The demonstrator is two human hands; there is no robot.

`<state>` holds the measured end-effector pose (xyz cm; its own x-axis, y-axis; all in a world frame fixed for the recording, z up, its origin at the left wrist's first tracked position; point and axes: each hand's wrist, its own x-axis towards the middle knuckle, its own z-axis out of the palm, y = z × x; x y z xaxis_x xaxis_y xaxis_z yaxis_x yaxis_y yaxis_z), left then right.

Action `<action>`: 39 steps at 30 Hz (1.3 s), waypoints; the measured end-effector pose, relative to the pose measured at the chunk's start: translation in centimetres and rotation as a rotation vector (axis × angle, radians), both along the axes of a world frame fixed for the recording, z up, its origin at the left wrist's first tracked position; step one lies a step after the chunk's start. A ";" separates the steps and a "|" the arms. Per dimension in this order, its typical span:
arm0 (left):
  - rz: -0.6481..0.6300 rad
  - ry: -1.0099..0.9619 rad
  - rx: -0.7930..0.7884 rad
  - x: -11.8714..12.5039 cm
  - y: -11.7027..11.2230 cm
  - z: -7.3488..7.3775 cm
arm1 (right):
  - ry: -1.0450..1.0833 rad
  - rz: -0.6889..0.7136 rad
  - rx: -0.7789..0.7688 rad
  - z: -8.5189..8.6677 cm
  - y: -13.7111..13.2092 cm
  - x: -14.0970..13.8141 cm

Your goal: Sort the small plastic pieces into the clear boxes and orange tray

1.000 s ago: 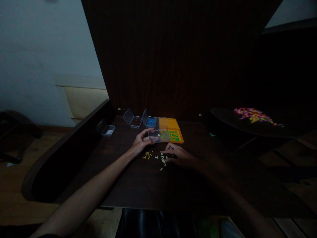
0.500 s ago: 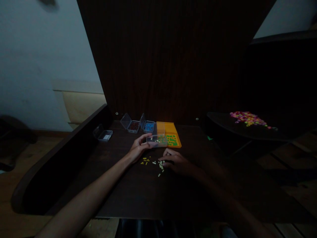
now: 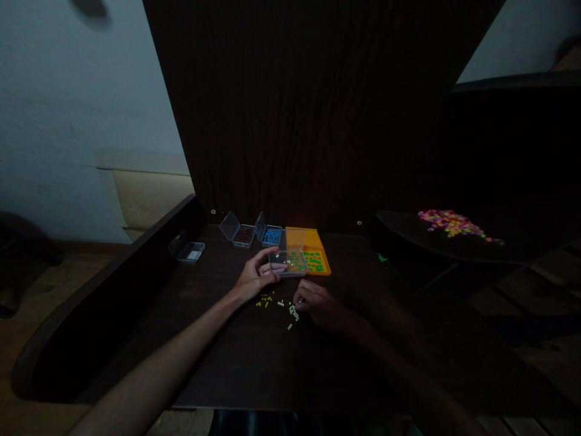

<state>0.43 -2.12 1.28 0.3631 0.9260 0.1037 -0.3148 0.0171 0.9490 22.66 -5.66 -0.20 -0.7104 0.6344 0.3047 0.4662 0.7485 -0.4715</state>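
While left hand grips left end of clear box, fingers and thumb closed on it, right hand curls low over surface, fingertips bunched; cannot tell if piece pinched. Pale pieces lie just left of right fingertips, nearer than box. Yellow pieces farther left, nearer than left hand. Few pale pieces inside box.

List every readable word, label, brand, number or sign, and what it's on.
None legible.
White rectangular patch in the small open clear plastic box at far left: any print is too small and dark to read.
Clear rectangular plastic box in the left hand: no lettering visible.
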 end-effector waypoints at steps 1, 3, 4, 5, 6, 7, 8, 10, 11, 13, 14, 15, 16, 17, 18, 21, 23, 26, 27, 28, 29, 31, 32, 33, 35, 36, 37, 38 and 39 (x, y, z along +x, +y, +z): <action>0.006 0.005 0.005 0.0 0.0 0.0 | -0.018 -0.006 0.005 0.0 0.0 0.0; 0.021 0.009 0.014 0.1 0.0 0.1 | -0.056 -0.019 0.022 -0.1 0.0 0.0; 0.025 0.009 0.015 0.1 0.0 0.1 | -0.070 -0.025 0.038 -0.2 0.0 0.1; 0.027 0.008 0.015 0.1 0.0 0.1 | -0.077 -0.031 0.054 -0.3 0.1 0.1; 0.026 0.008 0.013 0.1 0.0 0.1 | -0.074 -0.038 0.065 -0.3 0.2 0.2; 0.021 0.009 0.011 0.1 0.0 0.1 | -0.061 -0.044 0.065 -0.4 0.2 0.2; 0.015 0.011 0.009 0.1 0.0 0.1 | -0.040 -0.051 0.050 -0.3 0.3 0.3; 0.002 0.016 0.007 0.1 0.0 -0.1 | 0.004 -0.076 -0.011 0.2 0.4 0.5; -0.001 0.016 0.007 0.1 0.1 -0.1 | 0.027 -0.100 -0.044 0.6 0.4 0.6; -0.002 0.006 0.006 0.1 0.1 -0.2 | 0.072 -0.161 -0.094 1.9 0.5 0.8; 0.001 -0.004 0.005 0.1 0.2 -0.3 | 0.096 -0.195 -0.106 2.7 0.5 1.0; 0.005 -0.014 0.001 0.1 0.2 -0.3 | 0.118 -0.216 -0.110 3.5 0.6 1.1; 0.012 -0.023 -0.002 0.1 0.2 -0.2 | 0.135 -0.224 -0.108 4.3 0.7 1.2; 0.020 -0.031 -0.007 0.1 0.2 -0.2 | 0.153 -0.232 -0.095 5.1 0.9 1.4; 0.025 -0.036 -0.012 0.1 0.1 -0.1 | 0.170 -0.237 -0.079 5.7 1.1 1.5; 0.018 -0.023 -0.023 0.2 -0.1 0.1 | 0.179 -0.239 -0.026 6.8 2.3 1.3; -0.004 -0.005 -0.032 0.2 -0.3 0.1 | 0.138 -0.221 0.013 6.7 3.3 0.9; -0.022 -0.007 -0.038 0.4 -0.4 -0.1 | 0.032 -0.187 0.053 5.9 4.7 0.2; -0.021 -0.014 -0.038 0.4 -0.4 -0.1 | -0.004 -0.183 0.060 5.6 5.1 0.0; -0.017 -0.017 -0.039 0.4 -0.4 -0.2 | -0.036 -0.184 0.067 5.3 5.4 -0.2; -0.013 -0.018 -0.043 0.4 -0.3 -0.2 | -0.063 -0.188 0.074 5.2 5.6 -0.3; -0.003 -0.019 -0.051 0.4 -0.3 -0.3 | -0.100 -0.199 0.083 5.0 5.9 -0.4; 0.000 -0.019 -0.056 0.4 -0.3 -0.3 | -0.112 -0.203 0.084 5.0 6.0 -0.4; 0.003 -0.020 -0.059 0.4 -0.3 -0.3 | -0.121 -0.204 0.084 5.0 6.0 -0.4; 0.002 -0.021 -0.062 0.5 -0.3 -0.2 | -0.126 -0.202 0.081 5.1 6.1 -0.4; -0.001 -0.021 -0.062 0.5 -0.3 -0.2 | -0.122 -0.202 0.080 5.1 6.1 -0.4; -0.002 -0.022 -0.060 0.5 -0.3 -0.1 | -0.116 -0.203 0.080 5.1 6.1 -0.4; -0.001 -0.024 -0.056 0.4 -0.3 -0.1 | -0.108 -0.207 0.081 5.1 6.1 -0.4; 0.001 -0.028 -0.051 0.4 -0.3 -0.1 | -0.098 -0.212 0.085 5.1 6.0 -0.4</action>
<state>0.86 -2.40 1.19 0.3596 0.9308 0.0662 -0.3416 0.0652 0.9376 22.25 0.34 4.93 -0.5930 0.7474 0.2996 0.6572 0.6642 -0.3564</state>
